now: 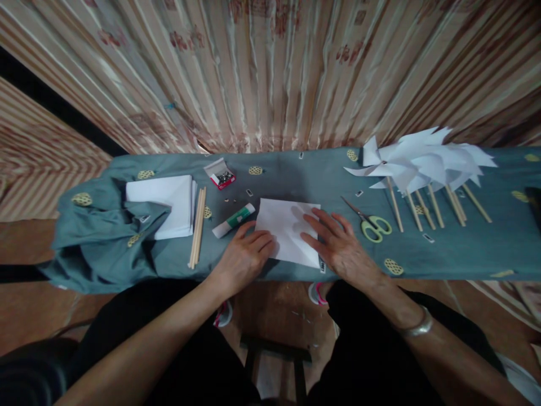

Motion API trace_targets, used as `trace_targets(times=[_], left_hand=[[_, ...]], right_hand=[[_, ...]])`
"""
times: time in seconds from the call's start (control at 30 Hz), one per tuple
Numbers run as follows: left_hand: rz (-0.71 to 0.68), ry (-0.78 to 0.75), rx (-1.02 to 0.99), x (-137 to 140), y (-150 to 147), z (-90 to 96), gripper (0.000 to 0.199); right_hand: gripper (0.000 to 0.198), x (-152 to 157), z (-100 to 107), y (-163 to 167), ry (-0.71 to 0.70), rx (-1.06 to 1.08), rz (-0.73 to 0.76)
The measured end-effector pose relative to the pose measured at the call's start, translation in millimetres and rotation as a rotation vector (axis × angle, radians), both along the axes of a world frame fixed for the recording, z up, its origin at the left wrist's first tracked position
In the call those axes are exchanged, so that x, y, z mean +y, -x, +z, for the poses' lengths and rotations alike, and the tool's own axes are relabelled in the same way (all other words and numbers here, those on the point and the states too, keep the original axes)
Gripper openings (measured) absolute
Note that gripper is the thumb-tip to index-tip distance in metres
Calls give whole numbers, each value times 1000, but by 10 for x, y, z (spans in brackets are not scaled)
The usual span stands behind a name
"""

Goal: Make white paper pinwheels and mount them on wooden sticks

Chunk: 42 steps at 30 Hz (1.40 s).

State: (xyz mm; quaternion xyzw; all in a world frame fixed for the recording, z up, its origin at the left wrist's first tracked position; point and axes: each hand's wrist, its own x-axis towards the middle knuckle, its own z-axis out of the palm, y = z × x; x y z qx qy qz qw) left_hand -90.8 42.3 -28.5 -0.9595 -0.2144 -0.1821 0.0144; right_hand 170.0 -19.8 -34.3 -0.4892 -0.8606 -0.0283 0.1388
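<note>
A white square sheet of paper (287, 225) lies on the cloth-covered table in front of me, with faint creases. My left hand (247, 254) is at its lower left edge, its bent fingers close together on the paper; the corner under them is hidden. Over the right edge, my right hand (338, 242) has its fingers spread, the tips touching or just above the sheet. Just left of the paper lies a glue stick (234, 220) with a green and white label. Scissors (372, 224) with light green handles rest beyond my right fingers.
Finished paper pinwheels (426, 160) on wooden sticks lie overlapped at the right. To the left are several wooden sticks (197, 228) and a stack of white paper (180, 208), partly under bunched cloth. An open small red and white box (220, 173) holds pins. A curtain (270, 73) hangs behind.
</note>
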Motion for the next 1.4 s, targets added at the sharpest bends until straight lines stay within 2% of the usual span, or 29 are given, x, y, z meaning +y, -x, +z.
trace_targets(times=[0.17, 0.33, 0.43, 0.53, 0.7, 0.83, 0.97, 1.17, 1.4], left_hand=[[-15, 50, 115, -78, -108, -25, 27], [-70, 79, 166, -148, -174, -61, 24], [-61, 121, 155, -179, -158, -101, 28], [-61, 171, 105, -198, -123, -142, 33], [-48, 265, 44, -199, -77, -167, 31], [8, 329, -32, -206, -60, -164, 40], [41, 375, -118, -218, -51, -158, 57], [22, 400, -98, -210, -45, -140, 53], [104, 419, -56, -251, -7, -136, 45]], right_hand=[[27, -214, 66, 40, -13, 6, 72], [35, -294, 71, 51, 28, 29, 110], [36, -287, 54, 3, 115, 85, 140], [32, -254, 42, -77, 270, 248, 135], [27, -99, 49, -117, 492, 595, -34], [30, 61, 53, -48, 605, 711, -189], [26, 196, 55, 21, 513, 713, -225], [26, 383, 58, 146, 280, 536, -106], [20, 622, -88, 237, 283, 458, -123]])
